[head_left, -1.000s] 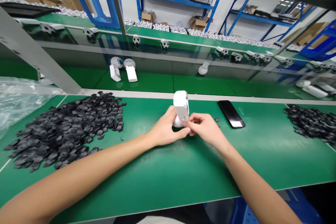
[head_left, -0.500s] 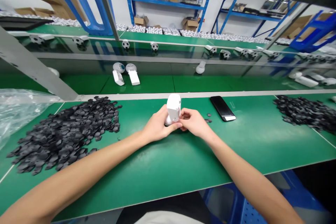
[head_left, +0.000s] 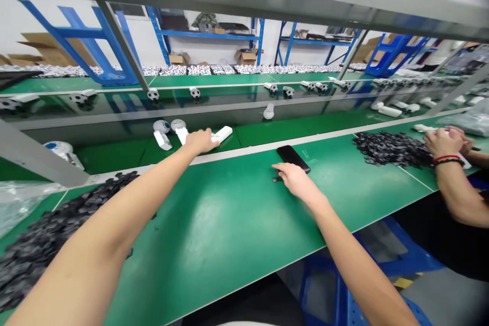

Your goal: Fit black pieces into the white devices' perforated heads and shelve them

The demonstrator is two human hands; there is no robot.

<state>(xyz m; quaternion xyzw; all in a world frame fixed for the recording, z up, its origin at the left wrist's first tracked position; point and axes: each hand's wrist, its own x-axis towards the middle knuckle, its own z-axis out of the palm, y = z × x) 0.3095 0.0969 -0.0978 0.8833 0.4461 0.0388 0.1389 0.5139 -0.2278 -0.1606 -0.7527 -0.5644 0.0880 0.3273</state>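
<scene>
Over the green belt behind the table, my left hand (head_left: 202, 141) has its fingers closed round one end of a white plastic device (head_left: 224, 134). The device's straight, flat end sticks out to the right; my hand covers its other end. My right hand (head_left: 296, 179) is low over the table, its index finger stretched to the left and no object visible in it. Beneath those fingers lie small black pieces (head_left: 276, 180), partly hidden. A black phone (head_left: 292, 157) lies just behind my right hand.
Loose black pieces (head_left: 57, 214) are heaped at left, with another heap (head_left: 393, 148) at right. Other white devices (head_left: 162, 135) rest on the belt. A metal post (head_left: 42, 155) stands at left. At far right, a co-worker's hands (head_left: 445, 142) hold a white object.
My left hand has carried the white device from above the table forward and left to the belt. My right hand has let go of it and moved beside the phone. The view has swung right.
</scene>
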